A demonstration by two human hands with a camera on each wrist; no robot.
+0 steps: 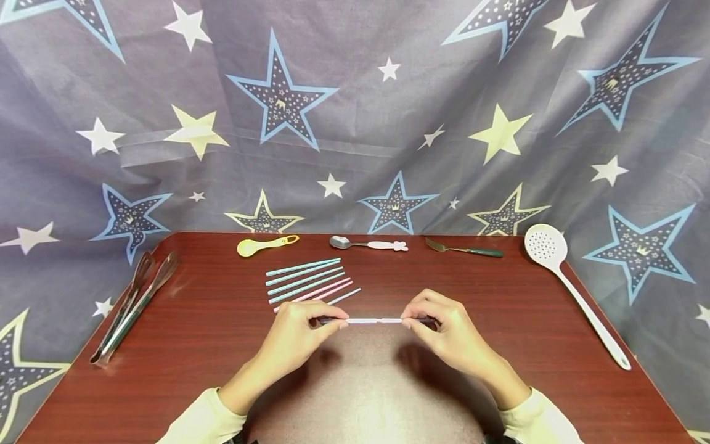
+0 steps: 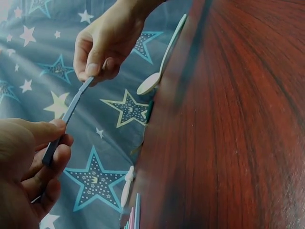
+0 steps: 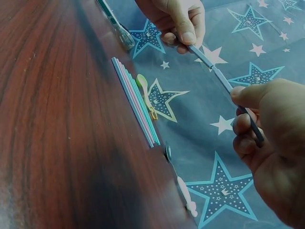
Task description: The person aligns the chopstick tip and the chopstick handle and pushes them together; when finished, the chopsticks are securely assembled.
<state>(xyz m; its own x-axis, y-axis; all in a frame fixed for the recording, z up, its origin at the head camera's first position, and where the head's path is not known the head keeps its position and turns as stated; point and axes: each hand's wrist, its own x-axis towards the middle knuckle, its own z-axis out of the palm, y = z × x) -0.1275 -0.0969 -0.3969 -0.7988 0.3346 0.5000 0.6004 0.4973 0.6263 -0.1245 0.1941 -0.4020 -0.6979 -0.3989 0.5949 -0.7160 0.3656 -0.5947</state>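
Observation:
Held level between the two hands is a thin rod [image 1: 363, 320], pale in the middle and dark toward both ends, with a small step or joint near its centre. My left hand [image 1: 299, 330] pinches it between thumb and fingertips on one side. On the other side my right hand [image 1: 452, 330] pinches it in the same way. The left wrist view shows the rod's dark end [image 2: 49, 155] beside the left fingers. In the right wrist view, the joint [image 3: 212, 68] lies between the hands. Whether the rod is one piece or two, I cannot tell.
Several blue and pink straws [image 1: 307, 275] lie behind the left hand. Along the back edge are a yellow measuring spoon [image 1: 252, 246], a spoon with a white handle [image 1: 383, 245] and a green-handled fork [image 1: 482, 251]. Metal tongs [image 1: 130, 314] lie left, a white skimmer [image 1: 590, 311] right.

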